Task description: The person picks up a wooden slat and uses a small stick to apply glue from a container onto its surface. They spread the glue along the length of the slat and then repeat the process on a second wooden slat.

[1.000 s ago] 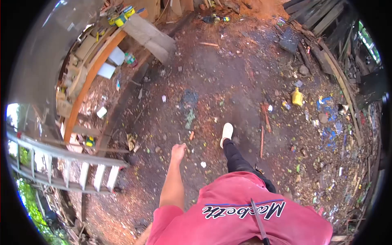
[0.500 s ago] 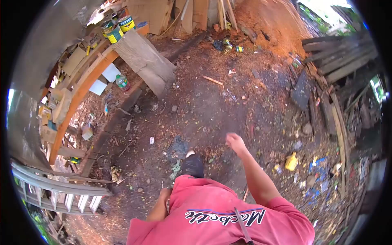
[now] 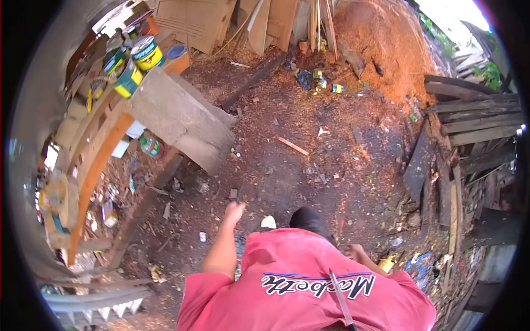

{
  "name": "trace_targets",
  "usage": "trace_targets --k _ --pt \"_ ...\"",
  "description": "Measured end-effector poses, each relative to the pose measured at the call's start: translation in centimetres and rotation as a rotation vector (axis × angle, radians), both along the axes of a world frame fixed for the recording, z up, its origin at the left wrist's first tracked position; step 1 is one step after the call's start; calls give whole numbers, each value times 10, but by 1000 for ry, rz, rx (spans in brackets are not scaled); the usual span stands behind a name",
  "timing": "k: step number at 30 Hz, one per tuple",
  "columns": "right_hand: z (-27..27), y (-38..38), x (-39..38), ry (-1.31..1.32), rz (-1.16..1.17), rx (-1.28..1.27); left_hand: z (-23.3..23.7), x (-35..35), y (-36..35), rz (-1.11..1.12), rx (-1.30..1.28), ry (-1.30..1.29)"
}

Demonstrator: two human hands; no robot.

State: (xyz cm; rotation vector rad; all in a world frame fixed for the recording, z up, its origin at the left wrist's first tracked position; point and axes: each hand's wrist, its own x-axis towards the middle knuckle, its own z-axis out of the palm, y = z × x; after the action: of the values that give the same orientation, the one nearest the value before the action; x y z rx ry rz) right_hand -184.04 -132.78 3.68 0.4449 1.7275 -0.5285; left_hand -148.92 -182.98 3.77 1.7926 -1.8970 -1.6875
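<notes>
My left hand [image 3: 234,212] is stretched forward over the dirt floor, fingers curled in, with nothing visible in it. Close against the right side of my pink shirt [image 3: 309,254] is my right hand [image 3: 352,252]; it is small and blurred, and its fingers cannot be made out clearly. A long thin dark object [image 3: 339,295] lies slantwise over the lettering on the shirt. One dark shoe [image 3: 309,219] shows just past the shirt's edge, with a pale round thing [image 3: 268,222] to its left.
Paint cans [image 3: 148,52] stand by a grey slab [image 3: 176,118] at the upper left, above a bottle [image 3: 150,147]. Boards [image 3: 193,25] lean at the back beside orange sawdust [image 3: 381,49]. Stacked planks [image 3: 480,118] are right; a ladder [image 3: 99,303] lies lower left. A stick [image 3: 292,146] lies ahead.
My left hand has swung forward and my right hand has drawn back toward my body. The paint cans and slab appear nearer, and the shoe shows farther right.
</notes>
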Motion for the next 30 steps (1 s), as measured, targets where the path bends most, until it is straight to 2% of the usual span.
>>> trace_targets --k 1,2,3,4,6,7,8,9,10,11,12,14,15,16,17,18,19,20,21,22,24,26,28,30 --pt "12 0 -3 77 -52 66 37 -34 -39 -19 20 -20" --pt "25 -7 -10 115 -109 122 43 -62 -70 97 -20 103" --pt "28 -10 -18 124 -153 160 58 -86 -99 84 -42 159" --pt "34 -18 -28 131 -187 192 53 -103 -133 -9 -59 179" --pt "28 -55 -66 131 -207 212 51 -138 -179 35 -130 172" --pt "22 -81 -90 128 -201 216 30 -148 -204 42 -103 161" --pt "14 -110 -116 135 -188 218 17 -157 -221 71 -99 91" --pt "3 -145 -145 144 -164 211 16 -162 -240 -25 -11 -34" --pt "-11 -185 -174 161 -128 191 12 -170 -243 127 10 -98" --pt "-32 -233 -204 187 -54 145 -12 -163 -246 210 29 -155" --pt "-58 -284 -239 231 65 70 -10 -161 -245 371 242 -215" --pt "-87 -415 -320 423 382 -53 -23 -144 -248 200 465 -426" --pt "-47 -512 -353 552 1123 -103 -14 -151 -260 -29 575 -441" --pt "5 -616 -383 911 1807 -93 -76 -136 -251 739 714 -70" --pt "-65 -669 -432 1160 1414 -380 -125 -138 -245 1059 1012 316" --pt "-13 -741 -431 952 1131 -529 -91 -172 -274 194 745 -41" --pt "47 -817 -427 737 774 -680 -43 -215 -307 -575 317 -461" --pt "112 -894 -421 572 448 -772 -59 -222 -307 -184 339 -368" --pt "138 -947 -425 548 424 -882 -70 -231 -317 213 314 -270" --pt "162 -995 -429 527 393 -998 -63 -252 -333 254 321 -275" --pt "179 -1078 -447 593 548 -1046 -54 -292 -378 157 155 -495" --pt "128 -1117 -460 631 593 -1009 -102 -292 -407 160 303 -423" --pt "76 -1133 -501 697 797 -807 -133 -308 -464 192 421 -305" --pt "44 -1126 -531 671 1033 -460 -132 -314 -503 541 653 -235"
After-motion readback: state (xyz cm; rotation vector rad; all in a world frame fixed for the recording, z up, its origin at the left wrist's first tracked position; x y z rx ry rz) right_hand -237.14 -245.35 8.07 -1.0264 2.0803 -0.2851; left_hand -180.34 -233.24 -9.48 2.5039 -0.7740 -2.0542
